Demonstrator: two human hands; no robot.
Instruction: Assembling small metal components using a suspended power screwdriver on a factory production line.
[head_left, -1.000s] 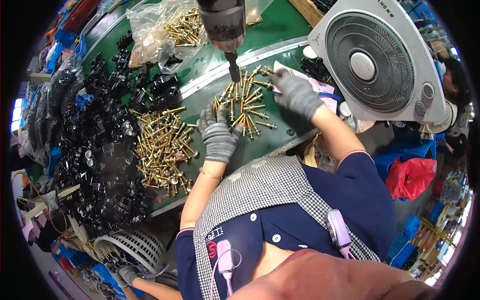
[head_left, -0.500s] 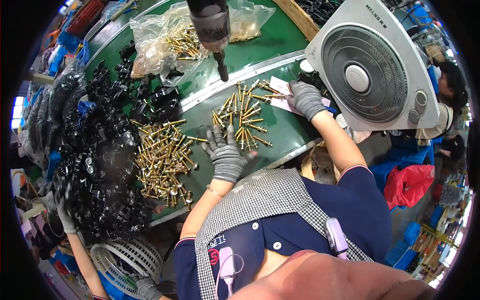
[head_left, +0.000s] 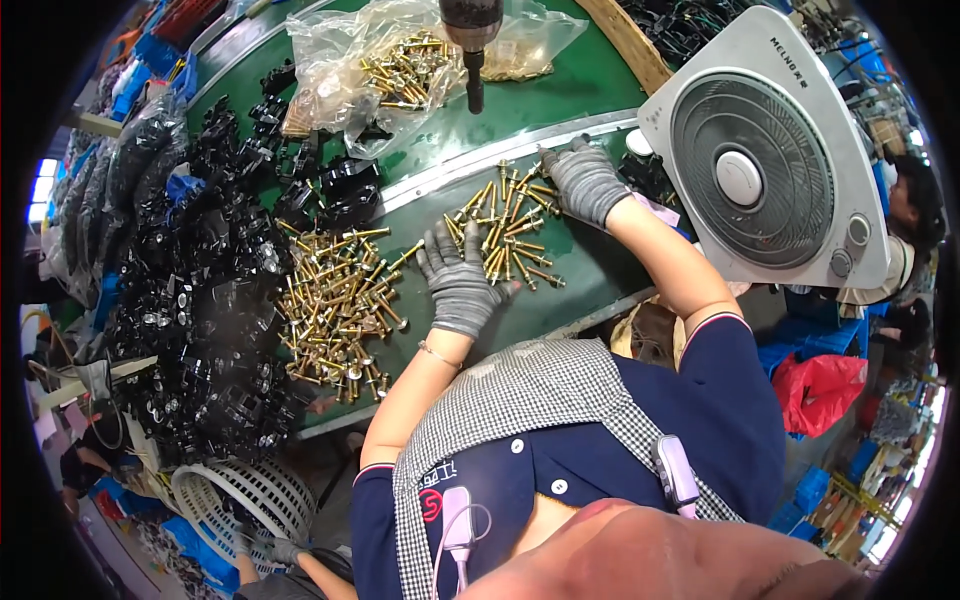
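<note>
Near left: a heap of bolts (head_left: 340,320). Just right: left hand (head_left: 460,283), fingers spread, palm down, beside loose bolts (head_left: 515,228) on the green table (head_left: 592,262). Farther right, apart: right hand (head_left: 586,182), curled at their far edge; cannot tell if gripping any. Apparently gathering between both hands; likely calls for drawing palms inward, clear of the driver (head_left: 473,55) hanging beyond.

Navy shirt (head_left: 735,400), black-and-white checked apron (head_left: 520,390), grey striped gloves (head_left: 462,292)
</note>
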